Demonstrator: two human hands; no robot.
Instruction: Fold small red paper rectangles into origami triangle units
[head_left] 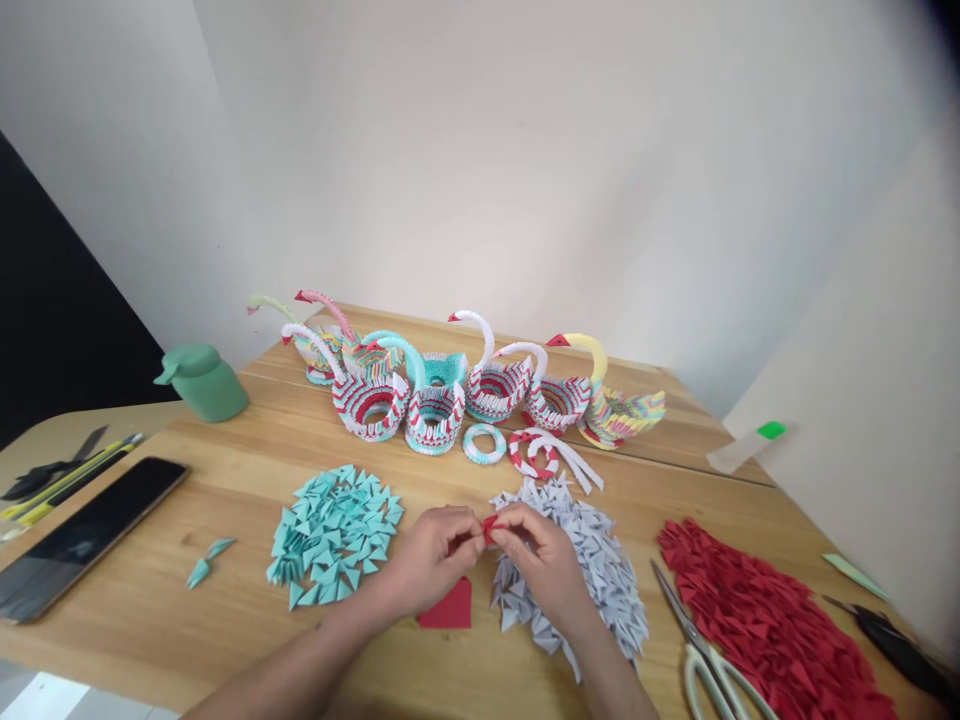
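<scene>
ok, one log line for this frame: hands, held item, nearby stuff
left hand + right hand: fingers pinch small red paper piece | below: red paper sheet | flanks: teal pile, white pile

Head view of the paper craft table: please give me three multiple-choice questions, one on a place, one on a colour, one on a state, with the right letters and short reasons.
1. Where are the scissors?
A. between the white pile and the red pile
B. on the phone
C. behind the swans

2. What colour is the small paper piece held by both hands?
A. teal
B. red
C. yellow

3. How is the phone's screen?
A. lit
B. dark
C. cracked

Answers:
1 A, they lie between those two piles.
2 B, red shows between the left hand and right hand.
3 B, the screen is black.
</scene>
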